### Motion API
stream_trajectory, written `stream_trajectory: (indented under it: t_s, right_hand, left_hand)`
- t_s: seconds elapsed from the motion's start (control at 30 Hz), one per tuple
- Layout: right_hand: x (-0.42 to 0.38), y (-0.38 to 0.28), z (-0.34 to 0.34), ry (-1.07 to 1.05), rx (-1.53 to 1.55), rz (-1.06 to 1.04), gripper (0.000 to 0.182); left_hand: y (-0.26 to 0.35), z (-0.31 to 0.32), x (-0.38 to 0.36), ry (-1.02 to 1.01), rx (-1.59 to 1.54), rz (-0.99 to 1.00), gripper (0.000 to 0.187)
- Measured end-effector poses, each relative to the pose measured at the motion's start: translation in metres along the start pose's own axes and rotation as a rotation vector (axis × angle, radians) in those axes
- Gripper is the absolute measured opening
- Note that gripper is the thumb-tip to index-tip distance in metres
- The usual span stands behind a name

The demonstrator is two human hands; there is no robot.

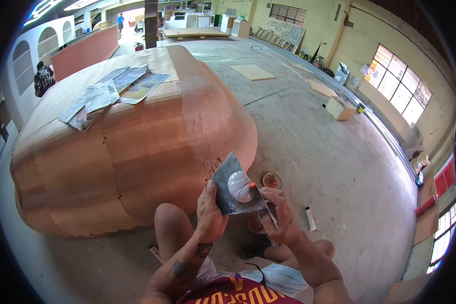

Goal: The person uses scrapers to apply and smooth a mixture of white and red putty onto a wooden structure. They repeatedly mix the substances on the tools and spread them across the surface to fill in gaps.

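My left hand (pixel 211 210) grips a flat grey plate (pixel 227 202) by its left edge. On the plate sits a mound of whitish putty (pixel 239 186), with a small orange-red dab (pixel 253 185) at its right side. My right hand (pixel 279 215) is closed on a thin scraper (pixel 268 209), seen nearly edge-on against the plate's right side. Behind and left of my hands stands a large rounded wooden form (pixel 147 157). A pinkish smoothed coat (pixel 207 116) covers part of its near right end. Below the plate, an open can (pixel 257 222) is partly hidden.
A round lid (pixel 271 180) and a white tube (pixel 310 219) lie on the concrete floor; another tube (pixel 155 252) is by my left leg. Newspapers (pixel 114 91) rest on the form. Flat boards (pixel 252 72) and a box (pixel 340 108) are farther right. A person (pixel 120 24) stands far back.
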State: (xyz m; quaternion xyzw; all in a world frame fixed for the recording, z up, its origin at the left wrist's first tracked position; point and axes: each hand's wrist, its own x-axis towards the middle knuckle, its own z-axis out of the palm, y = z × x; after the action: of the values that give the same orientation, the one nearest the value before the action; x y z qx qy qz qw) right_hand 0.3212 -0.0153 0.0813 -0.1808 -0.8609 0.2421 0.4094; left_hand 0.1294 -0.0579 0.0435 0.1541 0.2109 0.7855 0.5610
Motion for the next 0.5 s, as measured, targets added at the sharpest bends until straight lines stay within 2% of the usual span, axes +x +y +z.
stream_trajectory:
  t_s: [0.13,0.23,0.33,0.43,0.5]
  right_hand:
    - [-0.005,0.002,-0.006,-0.108,-0.174,-0.113,0.062]
    - [-0.014,-0.001,-0.017,-0.338,-0.402,-0.041,0.055]
    - [-0.039,0.012,-0.022,-0.261,-0.166,0.281,0.044]
    - [-0.062,0.008,-0.024,0.244,0.593,0.667,0.035]
    - [-0.068,-0.006,-0.023,0.302,0.781,0.722,0.034]
  left_hand:
    - [0.005,-0.001,-0.014,-0.005,-0.017,-0.002,0.039]
    - [0.014,0.008,-0.024,0.000,-0.068,-0.040,0.040]
    - [0.015,-0.006,-0.019,-0.039,0.035,0.056,0.044]
    - [0.018,-0.015,-0.015,-0.004,0.174,0.153,0.042]
    - [0.012,-0.022,-0.010,0.016,0.244,0.199,0.040]
